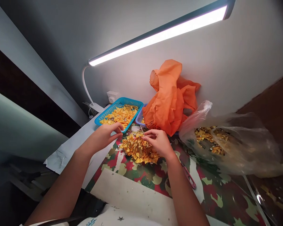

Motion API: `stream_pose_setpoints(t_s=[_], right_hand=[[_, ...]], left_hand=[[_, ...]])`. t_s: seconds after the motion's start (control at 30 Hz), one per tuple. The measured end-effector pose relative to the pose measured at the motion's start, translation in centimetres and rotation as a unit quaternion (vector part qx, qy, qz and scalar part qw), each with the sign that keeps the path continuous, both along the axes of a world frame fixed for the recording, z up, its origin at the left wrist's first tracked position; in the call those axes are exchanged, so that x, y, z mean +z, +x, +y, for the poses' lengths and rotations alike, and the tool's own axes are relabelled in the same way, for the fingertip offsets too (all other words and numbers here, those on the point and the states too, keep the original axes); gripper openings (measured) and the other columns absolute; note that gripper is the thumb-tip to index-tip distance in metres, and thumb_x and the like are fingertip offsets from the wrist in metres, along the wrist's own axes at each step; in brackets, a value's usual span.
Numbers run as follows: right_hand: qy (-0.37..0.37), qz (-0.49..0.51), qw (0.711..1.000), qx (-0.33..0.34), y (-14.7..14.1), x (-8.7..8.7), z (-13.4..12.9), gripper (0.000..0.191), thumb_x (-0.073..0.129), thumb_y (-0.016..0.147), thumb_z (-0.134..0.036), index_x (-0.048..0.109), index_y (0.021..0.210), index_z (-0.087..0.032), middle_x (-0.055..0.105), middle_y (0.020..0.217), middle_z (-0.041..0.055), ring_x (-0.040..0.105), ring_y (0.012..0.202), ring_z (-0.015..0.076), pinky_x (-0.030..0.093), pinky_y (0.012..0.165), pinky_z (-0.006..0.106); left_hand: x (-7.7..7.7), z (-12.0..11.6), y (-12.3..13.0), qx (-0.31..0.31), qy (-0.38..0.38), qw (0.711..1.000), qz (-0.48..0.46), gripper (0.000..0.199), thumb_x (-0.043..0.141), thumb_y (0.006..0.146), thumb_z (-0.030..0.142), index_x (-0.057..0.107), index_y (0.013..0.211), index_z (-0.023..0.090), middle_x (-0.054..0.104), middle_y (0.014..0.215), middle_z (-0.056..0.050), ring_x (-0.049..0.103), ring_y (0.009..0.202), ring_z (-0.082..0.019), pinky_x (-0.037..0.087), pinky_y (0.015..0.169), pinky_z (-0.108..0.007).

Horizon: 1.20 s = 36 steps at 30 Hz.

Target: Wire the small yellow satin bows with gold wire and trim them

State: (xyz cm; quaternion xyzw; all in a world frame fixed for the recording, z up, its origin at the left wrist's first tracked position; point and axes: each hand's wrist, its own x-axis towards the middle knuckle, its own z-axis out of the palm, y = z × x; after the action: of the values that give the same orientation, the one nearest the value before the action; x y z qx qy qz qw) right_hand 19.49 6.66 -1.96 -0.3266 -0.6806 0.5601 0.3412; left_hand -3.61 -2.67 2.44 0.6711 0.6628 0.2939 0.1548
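A heap of shiny gold ribbon bows [141, 150] with gold wire ties lies on the camouflage-patterned table cover. My left hand [108, 134] is over the left side of this heap, near the front rim of the blue basket. Its fingers are bent towards the thumb; whatever is between them is too small to name. Above the heap's right side, my right hand [158, 142] has thumb and fingertips pinched together. What this pinch holds, if anything, I cannot make out. Small silvery bells [134, 135] lie at the heap's far edge.
Yellow bows and gold ties fill the blue basket [99, 118]. A purple basket [139, 119] is partly behind an orange bag [167, 100]. To the right are a clear plastic bag [247, 147] of gold pieces and a pink cutter [190, 178]. A lamp [160, 36] hangs overhead.
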Motion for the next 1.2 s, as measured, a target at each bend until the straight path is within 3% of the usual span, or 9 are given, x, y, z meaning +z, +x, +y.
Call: stream_pose_setpoints(t_s=[0.13,0.33,0.5,0.6,0.7,0.83,1.0,1.13,1.2], right_hand=[[0.001,0.006,1.0,0.005,0.0,-0.1,0.1,0.009,0.07,0.072,-0.023,0.076,0.073,-0.016,0.076,0.077,0.0064,0.072,0.074,0.0207,0.056,0.069,0.029],[0.036,0.067,0.997,-0.005,-1.5,-0.4,-0.4,0.003,0.075,0.069,-0.023,0.077,0.07,-0.02,0.075,0.104,0.0069,0.068,0.102,0.0237,0.05,0.096,0.037],[-0.041,0.143,0.989,0.004,-3.1,-1.6,-1.0,0.023,0.077,0.069,-0.04,0.076,0.07,-0.017,0.076,0.077,0.0039,0.071,0.079,0.0229,0.058,0.075,0.034],[-0.041,0.153,0.987,-0.038,-3.2,-1.9,-1.0,0.024,0.075,0.07,-0.039,0.076,0.075,-0.016,0.076,0.077,0.0048,0.071,0.076,0.0221,0.058,0.072,0.032],[-0.032,0.158,0.985,-0.057,-3.0,-1.9,-0.9,0.017,0.075,0.069,-0.033,0.076,0.075,-0.017,0.076,0.08,0.0057,0.072,0.076,0.0215,0.059,0.072,0.031],[-0.024,0.162,0.985,-0.063,-2.8,-1.7,-0.8,0.014,0.075,0.069,-0.031,0.076,0.074,-0.017,0.075,0.077,0.0053,0.072,0.074,0.0209,0.059,0.071,0.031],[-0.021,0.157,0.985,-0.071,-2.4,-1.4,-0.7,0.011,0.074,0.069,-0.027,0.077,0.074,-0.018,0.076,0.077,0.0055,0.072,0.075,0.0209,0.059,0.072,0.031],[-0.035,0.157,0.984,-0.07,-2.2,-1.3,-0.6,0.013,0.074,0.069,-0.029,0.076,0.074,-0.017,0.076,0.077,0.0061,0.072,0.075,0.0217,0.059,0.072,0.032],[-0.044,0.151,0.985,-0.073,-2.1,-1.3,-0.5,0.013,0.075,0.067,-0.028,0.076,0.073,-0.017,0.076,0.076,0.0061,0.072,0.074,0.0217,0.059,0.071,0.031]], left_hand=[[-0.1,1.4,1.2,-0.004,0.053,0.991,-0.126,0.024,0.073,0.075,0.043,0.062,0.084,0.023,0.071,0.084,-0.004,0.069,0.075,-0.022,0.054,0.069,-0.03],[-1.2,3.1,3.2,-0.002,0.107,0.956,-0.274,0.03,0.079,0.07,0.037,0.057,0.082,0.021,0.066,0.071,0.0,0.068,0.07,-0.019,0.055,0.071,-0.032],[-2.2,4.3,5.6,-0.047,0.092,0.948,-0.301,0.026,0.077,0.073,0.036,0.058,0.082,0.019,0.067,0.079,-0.003,0.067,0.076,-0.018,0.055,0.074,-0.032],[-3.8,4.4,6.0,-0.062,0.097,0.942,-0.314,0.038,0.066,0.081,0.041,0.055,0.111,0.021,0.071,0.1,-0.01,0.067,0.095,-0.022,0.055,0.082,-0.035],[-5.6,4.0,5.6,-0.107,0.083,0.949,-0.284,0.046,0.062,0.08,0.046,0.058,0.118,0.021,0.065,0.121,-0.014,0.064,0.109,-0.026,0.054,0.088,-0.037],[-7.0,3.2,4.6,-0.138,0.028,0.97,-0.199,0.018,0.065,0.079,0.035,0.074,0.088,0.021,0.074,0.087,-0.008,0.068,0.084,-0.024,0.053,0.079,-0.034],[-6.5,3.3,3.4,-0.132,0.024,0.984,-0.118,0.012,0.07,0.077,0.033,0.077,0.085,0.027,0.075,0.09,-0.008,0.065,0.087,-0.025,0.046,0.087,-0.037],[-5.8,2.5,2.4,-0.115,0.05,0.99,-0.065,0.033,0.077,0.07,0.035,0.074,0.103,0.031,0.071,0.114,-0.008,0.059,0.107,-0.03,0.037,0.101,-0.043],[-6.1,1.6,2.2,-0.088,0.098,0.991,-0.002,0.033,0.077,0.07,0.035,0.072,0.103,0.029,0.07,0.113,-0.007,0.059,0.107,-0.029,0.038,0.098,-0.042]])
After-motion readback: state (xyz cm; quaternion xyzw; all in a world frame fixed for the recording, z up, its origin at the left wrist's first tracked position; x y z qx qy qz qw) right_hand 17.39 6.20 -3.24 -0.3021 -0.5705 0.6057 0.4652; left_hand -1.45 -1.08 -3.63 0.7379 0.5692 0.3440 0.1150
